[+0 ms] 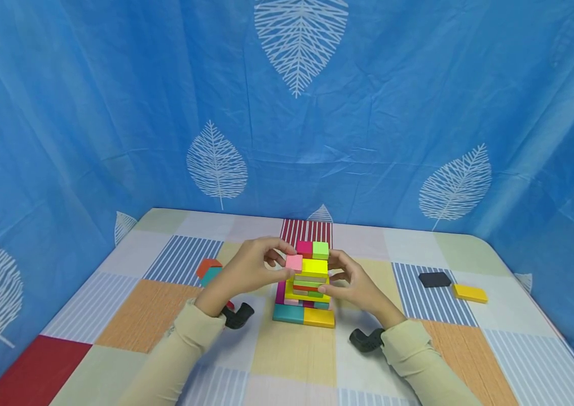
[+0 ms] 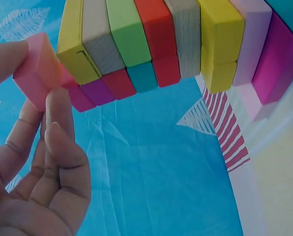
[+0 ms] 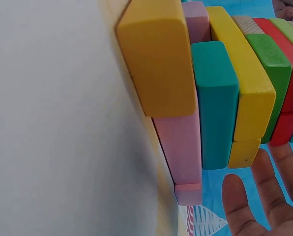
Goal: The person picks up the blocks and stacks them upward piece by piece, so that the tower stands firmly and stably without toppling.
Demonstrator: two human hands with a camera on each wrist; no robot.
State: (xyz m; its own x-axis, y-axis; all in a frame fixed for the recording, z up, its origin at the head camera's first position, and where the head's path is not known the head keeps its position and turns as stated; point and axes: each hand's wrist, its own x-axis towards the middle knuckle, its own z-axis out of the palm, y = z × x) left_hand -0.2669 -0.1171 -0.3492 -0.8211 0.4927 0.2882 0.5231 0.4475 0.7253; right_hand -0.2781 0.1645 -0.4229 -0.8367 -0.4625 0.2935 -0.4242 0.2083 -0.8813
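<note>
A tower of coloured wooden blocks (image 1: pixel 312 269) rises in layers from the checked tablecloth. At its upper left my left hand (image 1: pixel 251 268) pinches a small pink block (image 1: pixel 294 263) between thumb and fingers; the left wrist view shows that pink block (image 2: pixel 33 73) beside the tower's top layer. Crimson and light green blocks (image 1: pixel 320 250) stand behind it at the top. My right hand (image 1: pixel 352 282) is at the tower's right side, thumb in front and fingers toward the back. In the right wrist view its fingers (image 3: pixel 268 184) extend along the layers. Teal and orange-yellow blocks (image 1: pixel 319 317) form the front base.
On the right of the table lie a black block (image 1: pixel 435 279) and a yellow block (image 1: pixel 470 293). Behind the left forearm are orange (image 1: pixel 208 266) and teal (image 1: pixel 211 275) blocks, partly hidden. A blue leaf-patterned curtain (image 1: pixel 368 141) surrounds the table's back and sides.
</note>
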